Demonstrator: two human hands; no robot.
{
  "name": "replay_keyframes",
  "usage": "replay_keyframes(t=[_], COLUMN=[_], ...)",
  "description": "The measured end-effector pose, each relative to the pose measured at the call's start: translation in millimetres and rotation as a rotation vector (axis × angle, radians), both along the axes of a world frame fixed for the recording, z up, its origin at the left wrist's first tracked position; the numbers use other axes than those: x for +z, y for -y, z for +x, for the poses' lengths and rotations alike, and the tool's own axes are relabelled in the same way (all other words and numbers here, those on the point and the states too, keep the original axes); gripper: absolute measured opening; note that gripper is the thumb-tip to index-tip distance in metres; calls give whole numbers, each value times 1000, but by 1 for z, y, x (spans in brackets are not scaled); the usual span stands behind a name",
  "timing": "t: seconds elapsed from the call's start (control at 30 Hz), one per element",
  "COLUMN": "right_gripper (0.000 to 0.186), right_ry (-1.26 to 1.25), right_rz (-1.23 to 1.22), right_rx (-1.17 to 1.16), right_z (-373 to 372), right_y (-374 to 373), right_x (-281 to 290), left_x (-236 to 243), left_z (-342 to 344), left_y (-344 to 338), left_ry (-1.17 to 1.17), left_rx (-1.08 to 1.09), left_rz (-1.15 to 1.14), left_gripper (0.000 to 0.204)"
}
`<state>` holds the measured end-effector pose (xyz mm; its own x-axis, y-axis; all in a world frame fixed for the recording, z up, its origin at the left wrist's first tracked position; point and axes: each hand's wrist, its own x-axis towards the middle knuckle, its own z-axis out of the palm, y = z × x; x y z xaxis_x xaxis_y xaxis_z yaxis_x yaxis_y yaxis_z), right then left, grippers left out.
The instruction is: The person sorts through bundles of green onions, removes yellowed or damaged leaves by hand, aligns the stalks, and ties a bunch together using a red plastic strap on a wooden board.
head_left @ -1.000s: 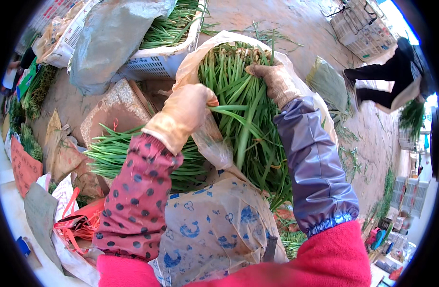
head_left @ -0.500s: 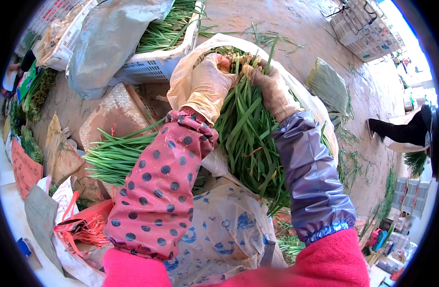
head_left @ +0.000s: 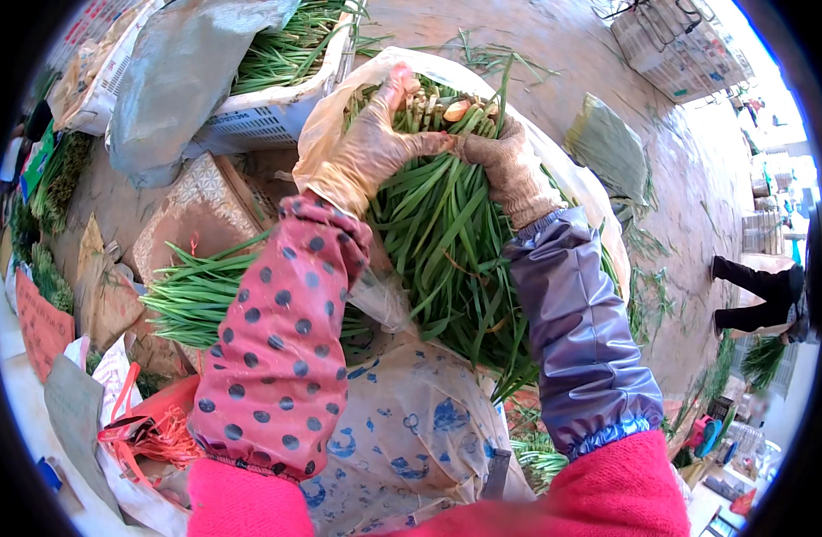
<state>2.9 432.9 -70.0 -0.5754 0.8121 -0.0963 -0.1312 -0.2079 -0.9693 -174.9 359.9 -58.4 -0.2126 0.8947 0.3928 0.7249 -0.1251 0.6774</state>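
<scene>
Gripping the cut, pale root end of a thick bundle of green chives point(head_left: 447, 242), both gloved hands close around the stalks from opposite sides. Left hand point(head_left: 370, 148), in a yellowish glove, wraps its fingers over the bundle's upper left, the wrist bent and the forearm in a pink dotted sleeve cover point(head_left: 281, 358) rising from the lower edge. Right hand point(head_left: 509, 166), in a brownish glove, clasps the same end just beside the left, thumb toward it, the forearm in a grey-violet sleeve cover point(head_left: 576, 331) angled up along the bundle's right flank. Chive bundle lies lengthwise inside an open translucent plastic bag point(head_left: 326, 125), leaf tips pointing toward the person, above a blue-patterned apron point(head_left: 411, 430). Left of the bundle a second heap of chives point(head_left: 191, 300) rests on brown paper point(head_left: 191, 215). Beyond the bundle's upper left stands a white plastic crate point(head_left: 268, 112) filled with more greens. Far right of the bundle, another person's dark-trousered legs point(head_left: 755, 295) cross the concrete floor point(head_left: 554, 54).
</scene>
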Motion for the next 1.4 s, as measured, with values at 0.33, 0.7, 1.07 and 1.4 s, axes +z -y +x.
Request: replay_keyframes(t=[0.33,0.7,1.07,1.4], right_gripper=[31,14,20,31], right_ry=[187,-124,3,500], right_rz=[96,-43,-6,105], right_rx=[-151,-616,-510,-304], right_z=[-12,20,24,-9], right_y=[15,36,9,5], right_x=[15,15,6,39], left_x=[-14,-40,-47,-62], left_z=[-6,-22,37,48], left_y=[-23,-29,25,-12], left_ry=[881,840,296,296], left_rx=[-390,89,323,525], left_rz=[-343,-225,295,-165], left_gripper=[33,22,58,107])
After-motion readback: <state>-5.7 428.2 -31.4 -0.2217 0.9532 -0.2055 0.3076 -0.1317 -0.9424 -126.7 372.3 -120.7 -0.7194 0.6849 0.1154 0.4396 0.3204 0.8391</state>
